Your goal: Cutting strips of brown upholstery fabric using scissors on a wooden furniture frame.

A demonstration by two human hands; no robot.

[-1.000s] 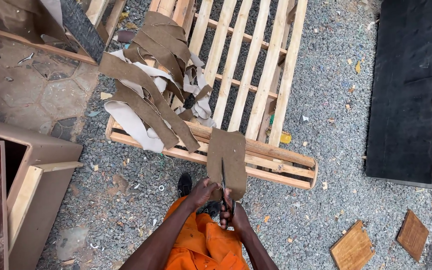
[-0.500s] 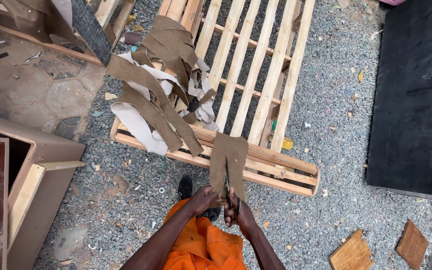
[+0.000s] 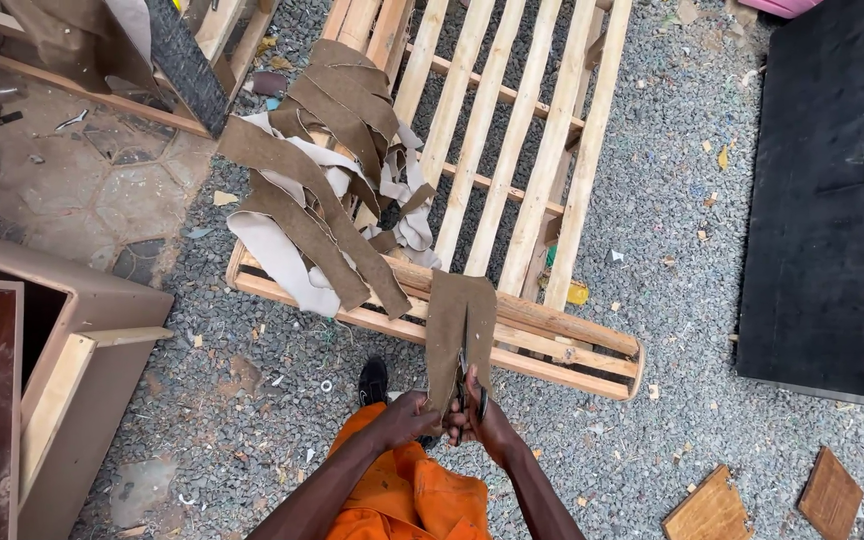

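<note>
Brown fabric piece (image 3: 460,335), suede-like, held upright out in front of the body, lower edge pinched at the hands, upper end lying against the near rail of the wooden slatted frame (image 3: 512,200). Left hand (image 3: 404,418) clenched on the lower left corner of the piece, apparently keeping it taut. Right hand (image 3: 484,420) closed around the handles of scissors (image 3: 464,385), blades pointing up into the middle of the piece along a lengthwise slit; grip probably set that way so the cut runs straight away from the body. Heap of cut strips (image 3: 327,185), brown with pale undersides, draped across the left part of the frame, near the piece but apart from it; presumably laid there to stay off the gravel (image 3: 672,230). Orange clothing (image 3: 402,495) below the forearms, dark shoe (image 3: 373,381) on the gravel just in front of the frame. Plywood cabinet carcass (image 3: 52,370) at left edge. Black panel (image 3: 812,190) well apart at right. Two small brown board offcuts (image 3: 767,500) on the gravel at lower right.
</note>
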